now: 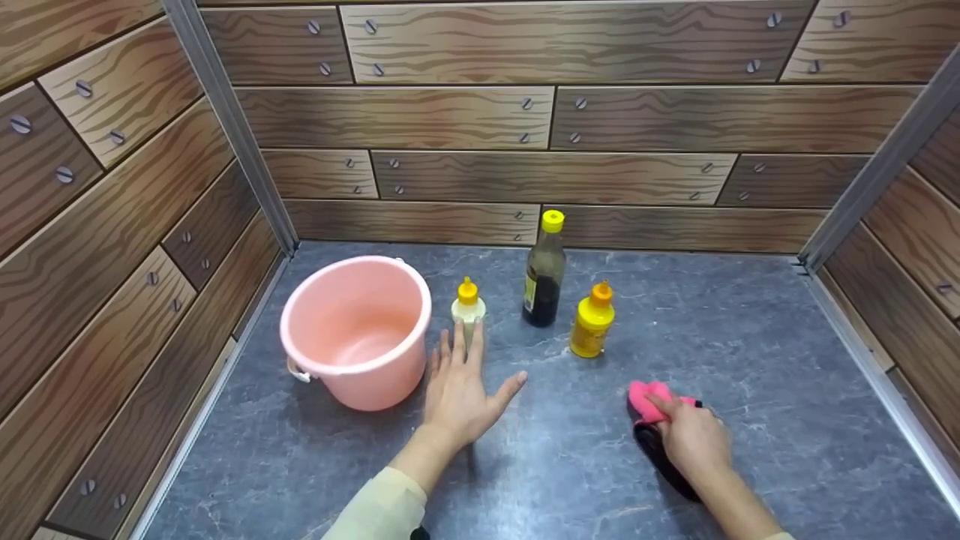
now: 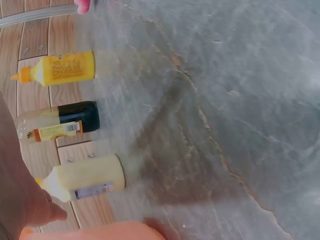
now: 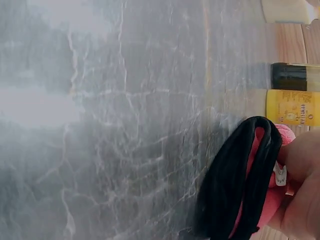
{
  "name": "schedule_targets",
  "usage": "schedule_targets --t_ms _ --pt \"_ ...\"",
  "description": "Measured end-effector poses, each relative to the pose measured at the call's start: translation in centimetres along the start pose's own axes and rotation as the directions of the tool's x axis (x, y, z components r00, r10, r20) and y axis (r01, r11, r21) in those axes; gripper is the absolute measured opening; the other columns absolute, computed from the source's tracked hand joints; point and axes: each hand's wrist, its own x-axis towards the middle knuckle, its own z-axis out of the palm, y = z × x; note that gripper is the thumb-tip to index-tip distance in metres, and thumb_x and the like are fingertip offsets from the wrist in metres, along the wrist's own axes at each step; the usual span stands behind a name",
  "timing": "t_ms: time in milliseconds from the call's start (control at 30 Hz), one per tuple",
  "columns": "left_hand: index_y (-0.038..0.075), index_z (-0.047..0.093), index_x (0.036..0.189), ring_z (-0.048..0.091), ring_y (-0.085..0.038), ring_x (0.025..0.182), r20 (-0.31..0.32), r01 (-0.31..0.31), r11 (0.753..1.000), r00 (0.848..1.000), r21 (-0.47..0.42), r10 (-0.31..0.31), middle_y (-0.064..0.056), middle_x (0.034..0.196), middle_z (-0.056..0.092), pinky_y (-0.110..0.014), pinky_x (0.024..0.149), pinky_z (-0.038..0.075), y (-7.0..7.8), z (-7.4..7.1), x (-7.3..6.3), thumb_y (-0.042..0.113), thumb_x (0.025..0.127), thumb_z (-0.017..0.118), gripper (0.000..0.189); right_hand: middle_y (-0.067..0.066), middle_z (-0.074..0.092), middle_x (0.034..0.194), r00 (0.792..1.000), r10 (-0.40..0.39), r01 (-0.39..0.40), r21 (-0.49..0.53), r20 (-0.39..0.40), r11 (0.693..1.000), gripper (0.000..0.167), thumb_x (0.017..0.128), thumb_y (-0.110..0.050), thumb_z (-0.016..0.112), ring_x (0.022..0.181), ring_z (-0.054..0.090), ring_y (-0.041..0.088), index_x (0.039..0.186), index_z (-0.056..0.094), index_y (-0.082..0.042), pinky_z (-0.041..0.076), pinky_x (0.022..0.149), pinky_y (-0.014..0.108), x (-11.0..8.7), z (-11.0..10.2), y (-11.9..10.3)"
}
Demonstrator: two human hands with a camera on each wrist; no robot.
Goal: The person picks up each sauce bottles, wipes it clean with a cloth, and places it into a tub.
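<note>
On pink cloth (image 1: pixel 643 397), white printed tag (image 3: pixel 280 175)

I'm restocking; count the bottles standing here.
3: the pale bottle nearest the pink bucket, the yellow bottle farthest right, the dark bottle between them. The bucket could hide a small one.

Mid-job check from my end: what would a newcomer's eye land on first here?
Probably the large pink bucket, standing at the left of the grey surface in the head view. Next would come the pink-and-black cloth item, gripped by the right hand toward the right front. Between them, the bright yellow bottle stands upright, just right of the dark bottle.
</note>
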Motion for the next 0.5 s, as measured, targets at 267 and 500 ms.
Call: schedule_targets --t_ms 267,500 --pt "0.008 0.011 0.17 0.013 -0.043 0.16 -0.123 0.02 0.972 0.991 -0.235 -0.05 -0.016 0.176 0.01 -0.059 0.126 0.023 1.0 -0.6 1.8 0.077 0.095 0.057 0.112 0.028 0.067 0.13 0.992 -0.053 0.068 0.126 -0.116 0.99 0.041 0.089 -0.008 0.082 0.102 0.068 0.059 0.13 0.077 -0.014 0.055 0.08 0.07 -0.8 -0.4 -1.9" --pt "0.002 0.012 0.169 0.013 -0.046 0.159 -0.171 0.07 0.895 0.972 -0.44 -0.16 -0.02 0.175 0.012 -0.056 0.127 0.022 1.8 -1.5 4.8 0.068 0.095 0.065 0.112 0.026 0.068 0.128 0.972 -0.122 0.161 0.189 -0.2 0.969 0.043 0.087 -0.009 0.086 0.104 0.069 0.056 0.128 0.078 -0.017 0.055 0.083 0.069 -1.1 -1.0 -4.1"
